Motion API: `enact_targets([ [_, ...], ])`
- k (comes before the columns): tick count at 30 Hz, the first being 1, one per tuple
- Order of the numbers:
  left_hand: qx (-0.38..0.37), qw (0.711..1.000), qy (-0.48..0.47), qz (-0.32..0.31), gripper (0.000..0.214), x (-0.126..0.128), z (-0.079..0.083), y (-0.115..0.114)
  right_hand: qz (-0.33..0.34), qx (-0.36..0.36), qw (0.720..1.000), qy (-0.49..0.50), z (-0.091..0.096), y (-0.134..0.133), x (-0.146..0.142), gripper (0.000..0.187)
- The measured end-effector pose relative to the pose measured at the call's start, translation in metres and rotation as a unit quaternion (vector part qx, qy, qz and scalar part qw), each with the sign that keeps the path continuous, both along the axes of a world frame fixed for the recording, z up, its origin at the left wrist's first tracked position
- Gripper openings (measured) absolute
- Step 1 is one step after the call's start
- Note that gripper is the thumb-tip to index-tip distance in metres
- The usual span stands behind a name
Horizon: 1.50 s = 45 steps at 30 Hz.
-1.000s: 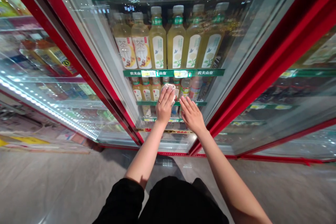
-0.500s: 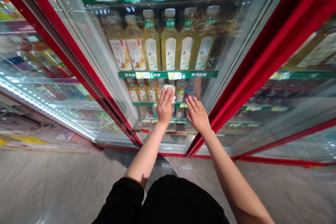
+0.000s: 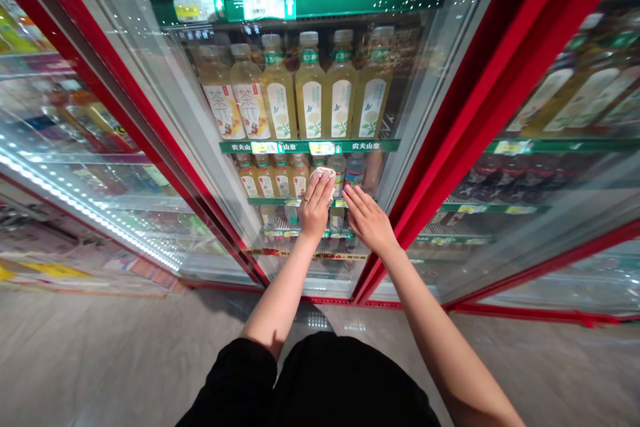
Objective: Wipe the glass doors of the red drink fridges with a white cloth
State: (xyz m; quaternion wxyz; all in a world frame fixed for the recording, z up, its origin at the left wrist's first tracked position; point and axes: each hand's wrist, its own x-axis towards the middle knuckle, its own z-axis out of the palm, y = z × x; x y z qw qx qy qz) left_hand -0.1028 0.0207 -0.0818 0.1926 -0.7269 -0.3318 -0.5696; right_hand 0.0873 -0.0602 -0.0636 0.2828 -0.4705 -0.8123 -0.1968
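Note:
My left hand (image 3: pixel 316 205) lies with its fingers over a crumpled white cloth (image 3: pixel 324 174), pressing it to the glass door (image 3: pixel 320 272) of a drinks fridge. Most of the cloth is under the fingers; I cannot tell if it is fabric or paper. To the right, my right hand (image 3: pixel 370 219) rests against the same glass near the red frame (image 3: pixel 440 160), fingers stretched out and nothing held. Behind the pane, small bottles (image 3: pixel 281 177) stand at the height of my fingers, some partly covered by my left hand.
Tall bottles of yellowish drink (image 3: pixel 311 97) line the shelf above, over a green price strip (image 3: pixel 385 145). Further glass doors with stocked shelves flank this one. A strip of lights (image 3: pixel 90 209) runs low on the left. Grey floor (image 3: pixel 125 353) lies below.
The view has tilted up and turned slightly right, so the shelves appear lower and farther left. Against the shelves, my left hand with the cloth sits a little farther right. Both hands stay at the glass.

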Motion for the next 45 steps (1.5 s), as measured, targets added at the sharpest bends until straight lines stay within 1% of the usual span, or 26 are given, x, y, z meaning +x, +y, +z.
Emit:
enact_targets([
  [3,-0.021,0.998,0.047,-0.042,0.052,-0.007,0.021,0.009,0.005,-0.005,1.0,-0.008,0.007,-0.005,0.006,0.082],
  [5,-0.023,0.999,0.035,-0.031,0.052,-0.012,0.03,0.012,0.0,0.007,1.0,-0.014,0.013,-0.008,0.012,0.083],
  [6,-0.016,1.0,0.018,-0.018,0.052,-0.013,0.03,0.012,-0.002,0.017,1.0,-0.016,0.016,-0.01,0.015,0.084],
  [8,0.011,1.0,-0.022,0.011,0.051,-0.01,0.021,0.009,-0.01,0.036,0.999,-0.017,0.021,-0.013,0.023,0.084],
  [10,0.031,0.998,-0.05,0.032,0.05,-0.001,0.004,0.002,-0.023,0.043,0.999,-0.017,0.024,-0.017,0.032,0.084],
  [12,0.016,0.998,-0.047,0.037,0.049,0.011,-0.012,-0.003,-0.045,0.047,0.998,-0.012,0.025,-0.021,0.042,0.083],
  [14,-0.013,0.999,-0.037,0.018,0.049,0.021,-0.021,-0.006,-0.07,0.059,0.996,-0.004,0.024,-0.024,0.052,0.083],
  [16,-0.024,0.999,-0.018,-0.02,0.051,0.028,-0.018,-0.004,-0.09,0.078,0.993,0.003,0.021,-0.025,0.062,0.082],
  [18,-0.012,0.999,0.015,-0.05,0.053,0.031,-0.005,0.001,-0.103,0.091,0.99,0.007,0.017,-0.024,0.073,0.082],
  [20,0.0,0.998,0.042,-0.047,0.054,0.032,0.01,0.006,-0.109,0.095,0.989,0.013,0.012,-0.021,0.084,0.081],
  [22,0.009,0.999,0.035,-0.014,0.055,0.034,0.019,0.008,-0.112,0.108,0.988,0.022,0.008,-0.017,0.096,0.078],
  [24,0.021,0.999,0.002,0.032,0.056,0.04,0.016,0.005,-0.116,0.148,0.981,0.036,0.005,-0.011,0.108,0.073],
  [26,0.036,0.997,-0.022,0.066,0.058,0.05,0.004,-0.001,-0.127,0.19,0.972,0.047,0.002,-0.005,0.119,0.069],
  [27,0.04,0.996,-0.025,0.073,0.058,0.056,-0.004,-0.004,-0.131,0.2,0.97,0.048,0.001,-0.002,0.125,0.068],
  [29,0.042,0.997,-0.016,0.067,0.06,0.068,-0.017,-0.011,-0.13,0.197,0.971,0.042,-0.001,0.004,0.133,0.068],
  [31,0.038,0.998,0.004,0.043,0.062,0.077,-0.022,-0.015,-0.125,0.185,0.974,0.035,-0.003,0.009,0.138,0.067],
  [33,0.029,0.999,0.042,0.011,0.064,0.082,-0.015,-0.015,-0.122,0.187,0.974,0.037,-0.007,0.014,0.14,0.067],
  [35,0.025,0.996,0.082,-0.013,0.066,0.084,-0.001,-0.014,-0.118,0.208,0.97,0.041,-0.01,0.018,0.139,0.066],
  [36,0.03,0.995,0.091,-0.016,0.067,0.084,0.006,-0.013,-0.114,0.222,0.968,0.042,-0.011,0.02,0.139,0.066],
  [38,0.054,0.996,0.069,-0.009,0.067,0.085,0.015,-0.013,-0.108,0.236,0.965,0.042,-0.014,0.022,0.137,0.065],
  [39,0.066,0.997,0.043,-0.002,0.067,0.087,0.016,-0.013,-0.109,0.231,0.966,0.044,-0.015,0.023,0.137,0.065],
  [41,0.075,0.997,-0.012,0.014,0.066,0.094,0.013,-0.015,-0.115,0.21,0.97,0.048,-0.016,0.024,0.137,0.065],
  [43,0.063,0.996,-0.054,0.019,0.064,0.104,0.005,-0.017,-0.121,0.195,0.972,0.049,-0.017,0.025,0.136,0.064],
  [45,0.046,0.996,-0.081,0.012,0.064,0.116,0.002,-0.019,-0.12,0.197,0.972,0.047,-0.018,0.025,0.136,0.063],
])
